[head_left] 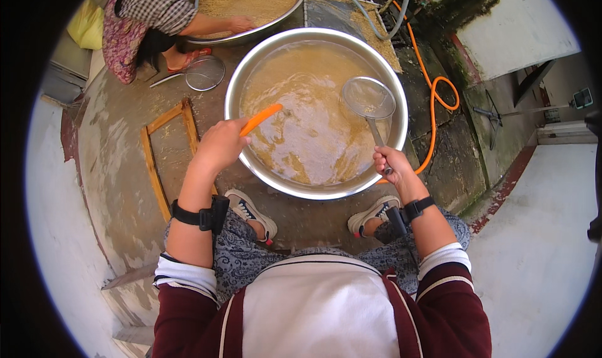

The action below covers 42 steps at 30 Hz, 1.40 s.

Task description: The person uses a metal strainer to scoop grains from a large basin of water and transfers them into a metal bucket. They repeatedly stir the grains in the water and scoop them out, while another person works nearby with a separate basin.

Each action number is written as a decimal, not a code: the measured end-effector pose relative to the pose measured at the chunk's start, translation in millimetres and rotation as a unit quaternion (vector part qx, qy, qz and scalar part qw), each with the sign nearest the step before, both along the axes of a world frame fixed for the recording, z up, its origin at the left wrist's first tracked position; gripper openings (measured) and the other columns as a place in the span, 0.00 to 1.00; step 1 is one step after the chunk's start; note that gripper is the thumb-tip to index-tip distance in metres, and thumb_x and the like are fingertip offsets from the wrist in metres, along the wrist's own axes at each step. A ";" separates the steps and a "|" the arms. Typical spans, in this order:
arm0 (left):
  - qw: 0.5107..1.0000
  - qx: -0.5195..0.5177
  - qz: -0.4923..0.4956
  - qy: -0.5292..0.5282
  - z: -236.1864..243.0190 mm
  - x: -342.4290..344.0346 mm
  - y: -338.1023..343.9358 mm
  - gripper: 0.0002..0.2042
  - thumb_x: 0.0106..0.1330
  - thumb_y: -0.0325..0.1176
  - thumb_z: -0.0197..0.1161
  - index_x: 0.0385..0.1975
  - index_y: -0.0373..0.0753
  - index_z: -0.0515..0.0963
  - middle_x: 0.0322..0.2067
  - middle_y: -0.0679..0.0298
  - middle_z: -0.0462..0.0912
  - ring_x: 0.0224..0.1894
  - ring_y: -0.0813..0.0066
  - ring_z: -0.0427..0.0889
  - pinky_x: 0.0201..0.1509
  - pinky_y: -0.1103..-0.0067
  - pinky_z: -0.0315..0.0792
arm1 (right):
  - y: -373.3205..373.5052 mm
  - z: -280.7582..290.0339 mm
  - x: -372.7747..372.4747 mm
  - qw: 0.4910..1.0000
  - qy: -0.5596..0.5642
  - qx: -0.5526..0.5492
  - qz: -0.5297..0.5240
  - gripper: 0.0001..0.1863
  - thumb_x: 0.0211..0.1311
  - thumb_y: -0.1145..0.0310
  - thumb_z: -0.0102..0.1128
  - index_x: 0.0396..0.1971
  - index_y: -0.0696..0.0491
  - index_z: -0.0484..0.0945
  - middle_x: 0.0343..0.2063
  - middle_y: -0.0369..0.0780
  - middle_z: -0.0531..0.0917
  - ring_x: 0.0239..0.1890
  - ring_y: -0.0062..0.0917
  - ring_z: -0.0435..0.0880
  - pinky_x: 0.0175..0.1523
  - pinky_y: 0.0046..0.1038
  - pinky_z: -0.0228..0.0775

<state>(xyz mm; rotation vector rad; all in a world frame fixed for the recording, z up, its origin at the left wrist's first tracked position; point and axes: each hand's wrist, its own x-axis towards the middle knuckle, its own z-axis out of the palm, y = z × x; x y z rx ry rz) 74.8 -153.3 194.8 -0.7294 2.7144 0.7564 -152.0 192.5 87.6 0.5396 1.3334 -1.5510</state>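
At far left, a co-worker (157, 10) reaches over a second basin (290, 13). A wooden frame (155, 170) lies on the floor. The left hand (221, 143) grips an orange hose (263, 118), fingers wrapped fully around it, hose end over the large metal basin (326, 194) of cloudy water. A round mesh strainer (369, 99) extends over this basin's right portion; from here I cannot tell whether it touches the water. The right hand (394, 163) has its fingers curled tightly around the handle.

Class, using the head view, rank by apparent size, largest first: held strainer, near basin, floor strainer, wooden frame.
1. Near basin
2. Wooden frame, partly hidden
3. Held strainer
4. Floor strainer; farther off, so its real size is unsure.
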 end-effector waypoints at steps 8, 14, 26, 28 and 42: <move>1.000 -0.001 -0.004 0.007 -3.5 1.1 1.3 0.17 0.63 0.33 0.65 0.51 0.38 0.75 0.37 0.46 0.82 0.45 0.45 0.80 0.48 0.58 0.71 | -92.4 -48.5 -39.5 0.993 0.085 0.038 0.074 0.06 0.68 0.74 0.52 0.31 0.54 0.66 0.17 0.33 0.71 0.14 0.16 0.69 0.16 0.20 0.63; 1.000 -0.019 -0.006 -0.015 -1.3 0.4 3.5 0.14 0.65 0.34 0.63 0.47 0.36 0.77 0.39 0.49 0.82 0.46 0.51 0.82 0.49 0.60 0.73 | -142.1 -66.5 -25.3 0.970 0.167 0.049 0.168 0.06 0.68 0.75 0.52 0.38 0.52 0.63 0.20 0.33 0.71 0.14 0.14 0.68 0.15 0.19 0.62; 1.000 -0.013 0.005 0.007 1.1 0.1 7.5 0.17 0.63 0.33 0.66 0.51 0.37 0.77 0.39 0.47 0.83 0.48 0.48 0.80 0.51 0.59 0.71 | -94.9 -33.2 27.7 0.974 0.068 -0.117 0.179 0.16 0.70 0.73 0.52 0.55 0.48 0.64 0.20 0.29 0.69 0.15 0.11 0.65 0.16 0.16 0.58; 1.000 -0.006 0.006 -0.025 1.6 -0.9 7.0 0.18 0.63 0.32 0.66 0.52 0.38 0.77 0.40 0.47 0.83 0.48 0.48 0.80 0.51 0.59 0.72 | -67.8 -29.1 27.2 0.977 0.119 -0.083 0.156 0.22 0.70 0.73 0.52 0.61 0.48 0.63 0.20 0.29 0.68 0.15 0.11 0.65 0.16 0.16 0.58; 1.000 0.000 0.007 -0.024 3.6 0.7 8.2 0.17 0.62 0.32 0.66 0.50 0.36 0.77 0.39 0.47 0.82 0.48 0.48 0.80 0.52 0.59 0.72 | -15.4 -103.7 -11.2 0.778 0.449 0.400 0.180 0.34 0.61 0.70 0.57 0.68 0.54 0.59 0.51 0.57 0.80 0.55 0.51 0.78 0.61 0.41 0.68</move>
